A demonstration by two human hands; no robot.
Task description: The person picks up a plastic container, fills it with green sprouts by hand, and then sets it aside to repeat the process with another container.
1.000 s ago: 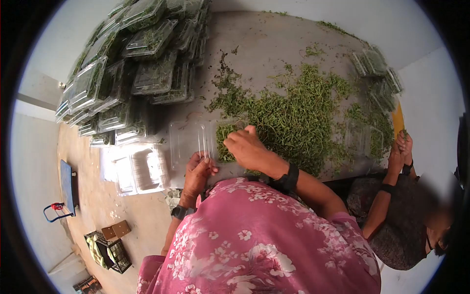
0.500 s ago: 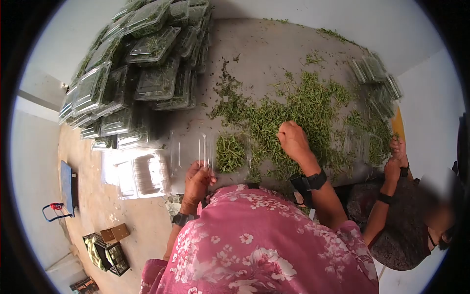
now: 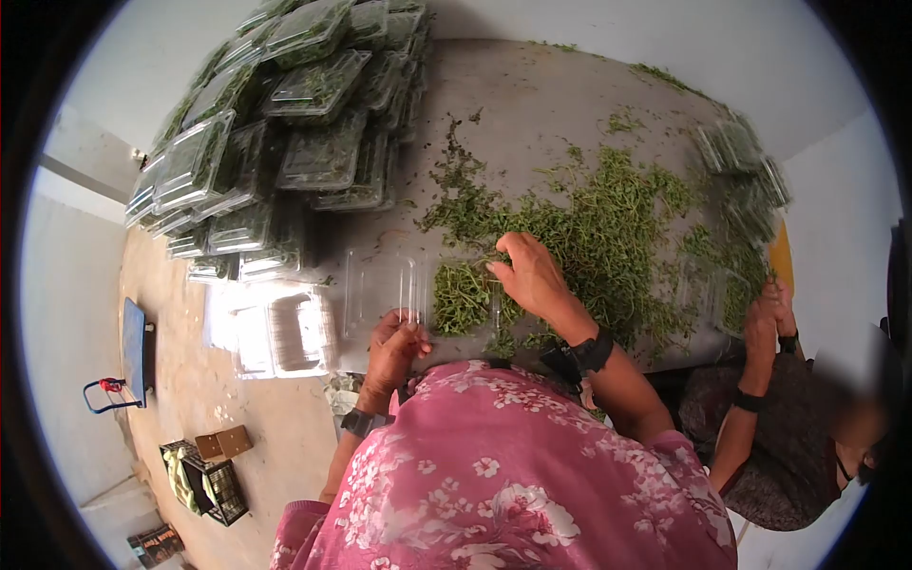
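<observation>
A clear plastic clamshell container (image 3: 378,302) lies unfolded on the table, its lid half to the left. Green leafy sprigs (image 3: 461,299) fill its right half. My left hand (image 3: 394,350) is closed on the container's near edge, close to the fold between the halves. My right hand (image 3: 534,277) hovers at the container's right side, over the edge of a loose heap of greens (image 3: 608,228). Its thumb and curled fingers stand apart, and nothing shows between them.
Filled clear containers (image 3: 318,85) are stacked high at the back left. Empty nested containers (image 3: 299,332) stand left of my left hand. At the right, a co-worker's hands (image 3: 768,318) work near more containers (image 3: 731,147). A trolley (image 3: 136,351) and crate (image 3: 214,489) are on the floor.
My right hand has moved left from the heap to the container's right side, and its closed fingers have parted. My left hand keeps its hold. The whole view has shifted slightly.
</observation>
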